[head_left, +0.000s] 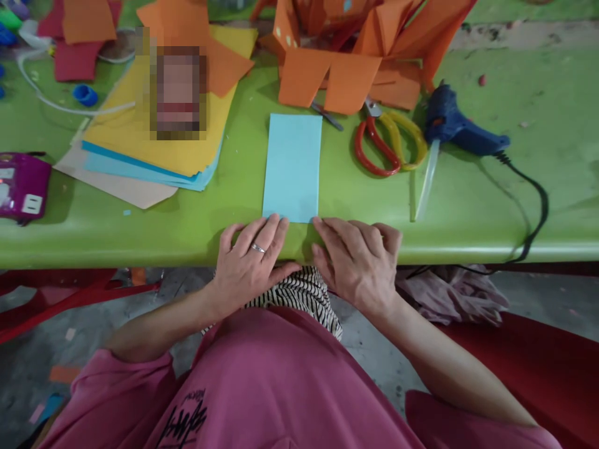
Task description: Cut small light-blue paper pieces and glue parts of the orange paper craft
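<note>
A light blue paper rectangle (292, 167) lies flat on the green table (243, 199), its near edge close to the table's front. The fingertips of my left hand (253, 255) rest on its near left corner; a ring is on one finger. At the near right corner, my right hand (358, 259) touches the paper with its fingertips. Both hands are palm down with fingers stretched out, and neither grips anything. Just beyond the paper, scissors (379, 149) with one red and one yellow handle lie partly under cut orange sheets (349, 81).
Right of the scissors lies a blue glue gun (463, 125) with a clear glue stick and a black cord (545, 199) over the table edge. Yellow and blue sheets (187, 149) are stacked at left, near a purple device (23, 187) and a blue cap (85, 95).
</note>
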Tool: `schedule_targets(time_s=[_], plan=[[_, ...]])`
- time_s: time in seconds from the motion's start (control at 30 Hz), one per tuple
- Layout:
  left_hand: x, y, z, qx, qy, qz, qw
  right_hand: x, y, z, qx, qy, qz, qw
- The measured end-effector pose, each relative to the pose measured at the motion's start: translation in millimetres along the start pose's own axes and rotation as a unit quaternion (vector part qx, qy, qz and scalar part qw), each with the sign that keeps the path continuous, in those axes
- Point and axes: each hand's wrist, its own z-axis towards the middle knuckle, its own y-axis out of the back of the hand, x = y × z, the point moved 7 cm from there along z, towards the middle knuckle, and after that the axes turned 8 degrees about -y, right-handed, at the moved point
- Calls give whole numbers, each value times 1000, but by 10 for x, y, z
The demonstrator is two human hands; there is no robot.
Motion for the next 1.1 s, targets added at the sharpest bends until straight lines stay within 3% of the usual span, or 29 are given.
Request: schedule_targets(time_s=[0.27, 0.4, 0.6, 0.77, 1.1], plan=[[149, 156, 28, 18, -1, 30, 999, -42, -35, 29, 12, -9, 20, 1000], [161, 189, 74, -2, -3, 25, 1000, -30, -29, 89, 14, -6, 12, 1000], [91, 163, 190, 13, 9, 20, 1000, 130, -140, 103, 50, 43, 29, 997], [-22, 115, 177, -3, -45, 11, 999, 141, -149, 81, 37, 49, 37, 997], [134, 104, 29, -15, -46, -3, 999, 50, -49, 34, 12, 32, -5, 999]])
